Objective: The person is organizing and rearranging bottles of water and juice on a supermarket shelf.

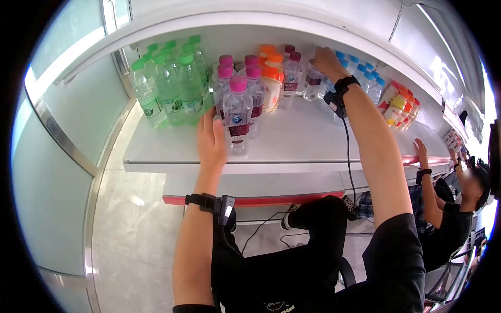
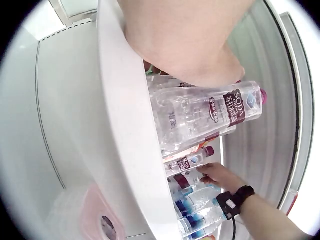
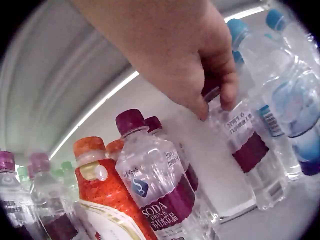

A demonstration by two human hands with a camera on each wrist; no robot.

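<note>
My right hand (image 1: 329,63) grips the top of a clear soda drink bottle (image 3: 252,157) with a maroon label; the curled fingers hide its cap. This bottle stands upright near the back of the shelf, between another maroon-capped soda bottle (image 3: 155,180) and the blue-capped water bottles (image 3: 295,100). My left hand (image 1: 212,142) is at the left side of the front pink-capped soda bottle (image 1: 238,117), fingers straight and pointing toward the back. More pink-capped soda bottles (image 1: 254,88) stand behind that front one.
Green bottles (image 1: 167,88) cluster at the shelf's left end. Orange-capped bottles (image 1: 272,86) stand mid-shelf, yellow and red drinks (image 1: 399,107) farther right. An upper shelf (image 1: 250,20) overhangs the bottles. A cable (image 1: 348,151) hangs from my right wrist. Another person (image 1: 443,224) sits at right.
</note>
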